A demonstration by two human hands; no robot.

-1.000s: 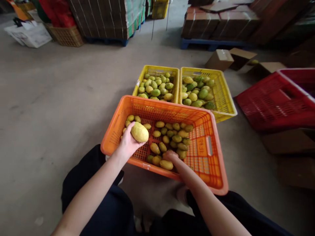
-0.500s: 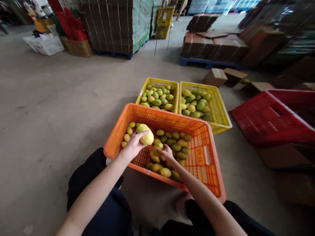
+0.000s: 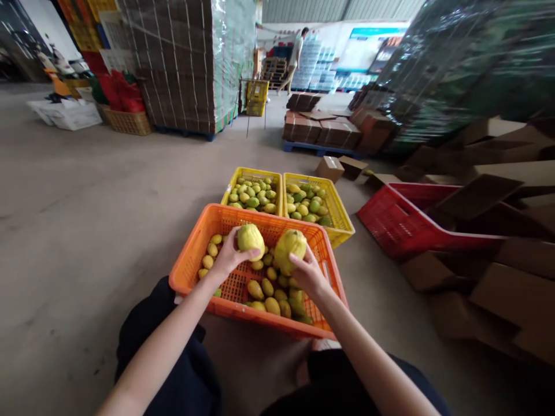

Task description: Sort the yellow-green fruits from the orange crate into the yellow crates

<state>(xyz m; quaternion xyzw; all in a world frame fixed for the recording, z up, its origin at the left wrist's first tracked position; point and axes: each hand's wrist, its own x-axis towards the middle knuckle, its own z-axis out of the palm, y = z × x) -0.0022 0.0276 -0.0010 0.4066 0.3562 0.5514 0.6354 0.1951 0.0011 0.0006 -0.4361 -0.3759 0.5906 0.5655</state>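
Observation:
Over the orange crate (image 3: 186, 263) my left hand (image 3: 229, 254) grips a pale yellow-green fruit (image 3: 250, 241) from its left side. My right hand (image 3: 309, 271) is wrapped round a larger, ridged yellow-green fruit (image 3: 289, 249), a short way to the right. The two held fruits do not touch. Below them in the crate lie several smaller yellow-green fruits (image 3: 272, 305), mostly in the middle and right. A short row of yellow ones (image 3: 208, 262) sits along the crate's left wall.
Two yellow crates (image 3: 347, 234) of green and yellow fruit stand just behind the orange one. To the right are a red crate (image 3: 390, 222) and cardboard boxes (image 3: 515, 294). Wrapped pallet stacks (image 3: 173, 69) rise farther back, and a person (image 3: 296, 60) walks in the distance.
My right hand has risen from the crate's fruit and now holds the ridged fruit up. My left hand still holds its fruit. The view has tilted up, showing the walking person more fully.

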